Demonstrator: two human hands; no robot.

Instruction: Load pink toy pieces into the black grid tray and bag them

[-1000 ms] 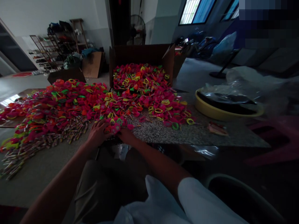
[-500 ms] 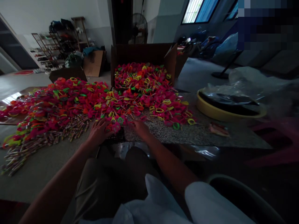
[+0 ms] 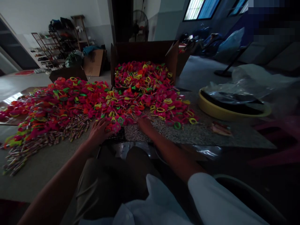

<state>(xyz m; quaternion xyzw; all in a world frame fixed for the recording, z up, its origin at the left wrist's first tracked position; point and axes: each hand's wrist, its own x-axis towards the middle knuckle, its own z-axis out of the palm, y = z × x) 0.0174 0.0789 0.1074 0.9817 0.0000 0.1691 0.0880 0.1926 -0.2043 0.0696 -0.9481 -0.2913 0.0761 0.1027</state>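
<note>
Head view: the bunch [image 3: 115, 127] of toys shows its heads beside the left hand [image 3: 99, 130], turned toward the wearer and slightly right; its long axis cannot be told, since the hand hides part of it. In the pile [image 3: 77, 93], many sticks [image 3: 75, 127] point toward the wearer, their long axes slanting down to the left, heads at the far end. The bunch is mostly pink, with a green-rimmed head at its top right; the sticks carry a fine, multicoloured print. It sits at the near edge of the desk [image 3: 185, 136], by a black mesh [image 3: 119, 136], between the hands. The left hand curls around its left side, fingers over the top, thumb below. The right hand [image 3: 144, 125] is apart from it, at the pile's near edge, fingers bent; whether it pinches anything cannot be told. Beyond stands an open box [image 3: 172, 64] of toys.
</note>
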